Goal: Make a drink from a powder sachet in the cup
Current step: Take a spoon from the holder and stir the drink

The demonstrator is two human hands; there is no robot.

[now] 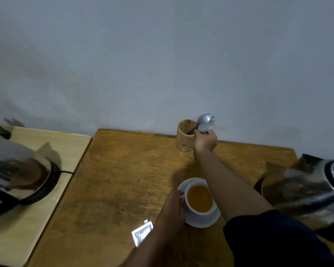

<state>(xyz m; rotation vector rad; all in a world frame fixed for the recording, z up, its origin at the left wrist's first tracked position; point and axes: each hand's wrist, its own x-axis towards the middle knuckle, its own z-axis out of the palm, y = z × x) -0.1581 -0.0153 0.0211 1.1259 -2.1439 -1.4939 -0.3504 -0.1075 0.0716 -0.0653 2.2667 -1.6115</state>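
While fingers (180,195) grip — cup (200,199) alongside.

A worn brown wooden table (123,170) carries a wooden utensil holder (185,138) at its far edge against the wall, a white saucer (201,220) near the front edge toward the right, a torn white sachet (141,233) lying flat just left of the saucer — and a steel kettle (307,189) at the right edge. Beside it on the left stands a paler wooden table (27,218), apart by a narrow gap, bearing a second steel kettle (17,170) on its black base.
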